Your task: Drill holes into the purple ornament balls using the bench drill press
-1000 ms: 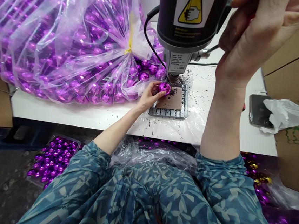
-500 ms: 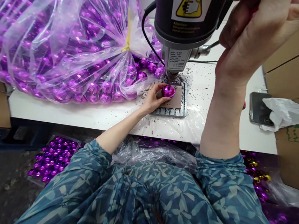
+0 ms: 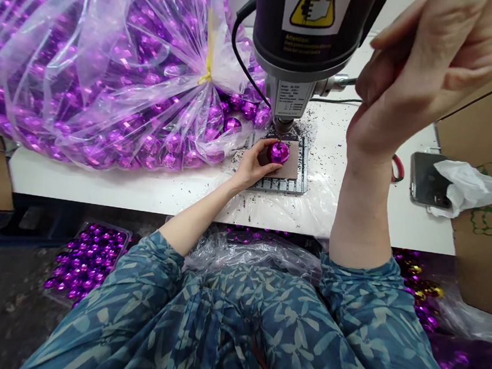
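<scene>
My left hand (image 3: 253,165) pinches a shiny purple faceted ball (image 3: 280,153) between thumb and fingers. The ball rests on a flat brown board (image 3: 291,170) over the slotted metal base (image 3: 301,185) of a bench drill press (image 3: 304,59). Directly above the ball sits the drill chuck (image 3: 283,126), its thin bit reaching down to the ball's top. At the upper right my right hand (image 3: 430,80) is closed round the feed lever (image 3: 349,82) of the press; its grip end is mostly hidden by the fingers.
A big clear bag (image 3: 108,78) of purple balls, tied with yellow, fills the left of the white table (image 3: 150,190). Dark shavings surround the base. To the right lie a phone (image 3: 429,179), crumpled tissue (image 3: 463,185) and a red-handled item (image 3: 398,169). A ball tray (image 3: 90,262) stands lower left.
My right hand has come slightly down and left with the lever, uncovering more of the red-handled item. The purple ball sits slightly further right, still in my left hand.
</scene>
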